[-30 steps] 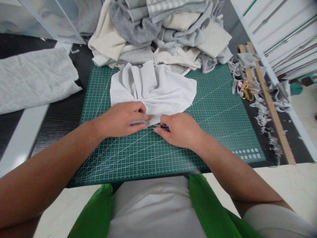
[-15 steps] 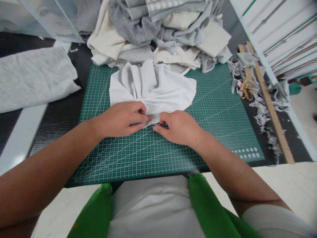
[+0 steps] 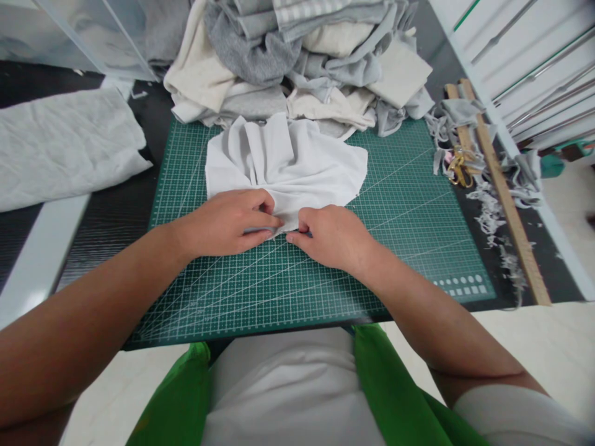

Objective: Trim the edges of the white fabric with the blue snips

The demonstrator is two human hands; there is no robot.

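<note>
A white cloth [image 3: 297,164] lies gathered into pleats on a green cutting mat [image 3: 409,204]. My left hand [image 3: 227,223] presses down on the cloth's near edge and pinches the gathered folds between thumb and fingers. My right hand [image 3: 337,238] sits just right of it, fingertips at the same edge, closed on a small dark tool [image 3: 307,234] that is almost hidden under the fingers. The two hands nearly touch at the pinched spot.
A heap of grey and cream fabrics [image 3: 297,56] crowds the mat's far edge. A folded white cloth [image 3: 65,145] lies at the left. At the right are a wooden ruler [image 3: 506,198], gold scissors [image 3: 460,170] and fabric scraps [image 3: 493,210].
My right hand has slid a little left and up against the cloth's edge, and the dark tool is now mostly covered. The left hand has stayed put.
</note>
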